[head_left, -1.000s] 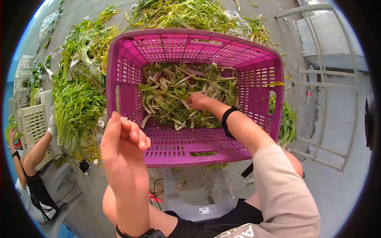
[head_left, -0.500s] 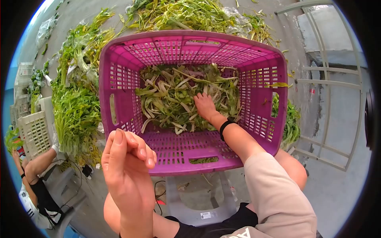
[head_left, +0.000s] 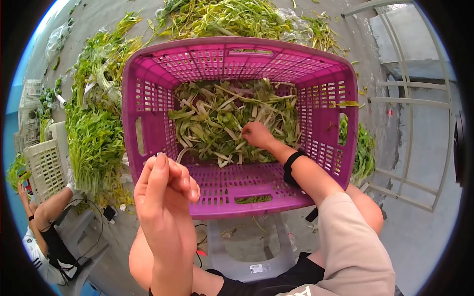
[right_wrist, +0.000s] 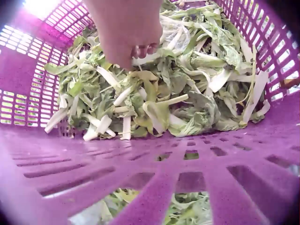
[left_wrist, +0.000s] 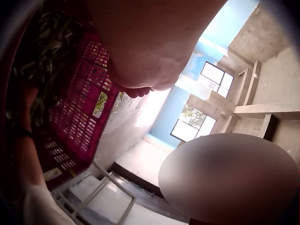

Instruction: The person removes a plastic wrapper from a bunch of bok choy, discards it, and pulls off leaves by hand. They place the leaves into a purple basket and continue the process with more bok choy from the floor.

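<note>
My right hand (head_left: 257, 135) is down inside a purple plastic crate (head_left: 212, 209), its fingers curled at the pile of wilted leaf and stalk scraps (head_left: 207, 118). In the right wrist view, a pale stalk piece (right_wrist: 146, 59) shows between thumb and fingertips, with other scraps right below. My left hand (head_left: 165, 192) is raised in front of the crate's near left corner, its fingers loosely bent and the thumb up by the index finger. Seen from the left wrist, its bent fingertips (left_wrist: 136, 92) show nothing held.
Heaps of leafy greens (head_left: 94, 133) lie on the floor left of and beyond the crate. A grey plastic stool (head_left: 247, 269) stands between my legs. Metal frames (head_left: 410, 103) are at the right. Another person (head_left: 49, 232) sits at far left beside a pale crate (head_left: 45, 163).
My right hand spread over the scraps half a second ago; now its fingers are curled and it sits slightly nearer me. The left hand has shifted a little right.
</note>
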The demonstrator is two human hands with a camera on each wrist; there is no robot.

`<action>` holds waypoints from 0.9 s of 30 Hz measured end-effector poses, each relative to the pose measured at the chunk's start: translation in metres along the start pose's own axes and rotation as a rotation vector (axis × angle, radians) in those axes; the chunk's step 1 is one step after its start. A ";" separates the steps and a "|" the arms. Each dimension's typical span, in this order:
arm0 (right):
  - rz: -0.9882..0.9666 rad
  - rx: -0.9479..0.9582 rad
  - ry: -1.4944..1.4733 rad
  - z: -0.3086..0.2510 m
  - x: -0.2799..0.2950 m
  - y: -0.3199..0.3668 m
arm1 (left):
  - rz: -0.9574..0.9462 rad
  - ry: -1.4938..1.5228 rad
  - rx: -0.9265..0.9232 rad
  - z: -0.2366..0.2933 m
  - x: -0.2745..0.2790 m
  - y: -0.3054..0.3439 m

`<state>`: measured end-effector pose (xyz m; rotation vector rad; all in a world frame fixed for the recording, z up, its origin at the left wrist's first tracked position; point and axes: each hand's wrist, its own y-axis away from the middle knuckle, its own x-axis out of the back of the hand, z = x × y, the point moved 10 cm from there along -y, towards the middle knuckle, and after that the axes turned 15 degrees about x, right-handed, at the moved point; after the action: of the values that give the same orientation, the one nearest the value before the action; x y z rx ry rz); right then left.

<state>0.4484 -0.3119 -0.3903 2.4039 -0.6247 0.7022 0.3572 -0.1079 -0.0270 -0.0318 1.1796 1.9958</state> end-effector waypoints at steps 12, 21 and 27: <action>0.196 0.414 -1.310 -0.246 0.167 0.020 | 0.192 -0.145 0.064 -0.016 0.005 -0.004; 0.060 0.292 -1.022 -0.213 0.132 -0.021 | 0.220 -0.097 -0.201 0.019 0.026 0.002; -0.326 -0.013 -0.007 -0.030 -0.026 -0.037 | 0.109 -0.004 0.020 -0.003 0.016 0.002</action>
<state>0.4391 -0.2583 -0.3985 2.4181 -0.2290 0.5477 0.3438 -0.1009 -0.0339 0.0472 1.2221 2.0771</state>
